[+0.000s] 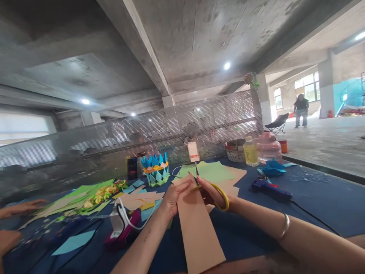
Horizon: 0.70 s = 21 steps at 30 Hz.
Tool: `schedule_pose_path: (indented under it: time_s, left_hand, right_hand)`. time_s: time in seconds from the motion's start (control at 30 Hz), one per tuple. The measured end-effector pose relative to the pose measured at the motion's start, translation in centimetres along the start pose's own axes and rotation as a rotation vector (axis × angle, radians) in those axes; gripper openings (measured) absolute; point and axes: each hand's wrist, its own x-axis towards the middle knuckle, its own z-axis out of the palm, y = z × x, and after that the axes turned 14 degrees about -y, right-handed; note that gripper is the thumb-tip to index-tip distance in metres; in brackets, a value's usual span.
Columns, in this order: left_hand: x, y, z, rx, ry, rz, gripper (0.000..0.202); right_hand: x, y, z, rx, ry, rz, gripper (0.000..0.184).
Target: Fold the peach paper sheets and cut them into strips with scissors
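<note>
My left hand pinches the left edge of a long tan paper strip that runs toward me across the blue table. My right hand grips yellow-handled scissors, fingers through the loops, the dark blades pointing away at the strip's far end. A silver bangle sits on my right wrist.
Green and tan sheets, a blue-orange folded paper crown, a blue glue gun, a yellow bottle, a pink jar and a basket lie beyond. Another glue gun sits left. Another person's hands rest at left. A mesh screen backs the table.
</note>
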Motion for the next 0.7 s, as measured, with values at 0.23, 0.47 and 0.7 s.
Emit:
schedule_pose_path:
  time_s: [0.23,0.47,0.7]
  left_hand:
    - [0.12,-0.04,-0.16,0.010,-0.023,-0.039,0.039]
    - [0.19,-0.12,-0.31,0.007,-0.033,-0.041,0.040]
    - [0.14,0.02,-0.30,0.025,-0.056,-0.027,0.043]
  right_hand:
    - [-0.29,-0.37,0.31,0.002,0.007,0.004,0.061]
    - [-0.13,-0.05,0.13,-0.007,-0.002,0.000,0.064]
    - [0.08,0.20,-0.01,-0.005,0.018,-0.001,0.065]
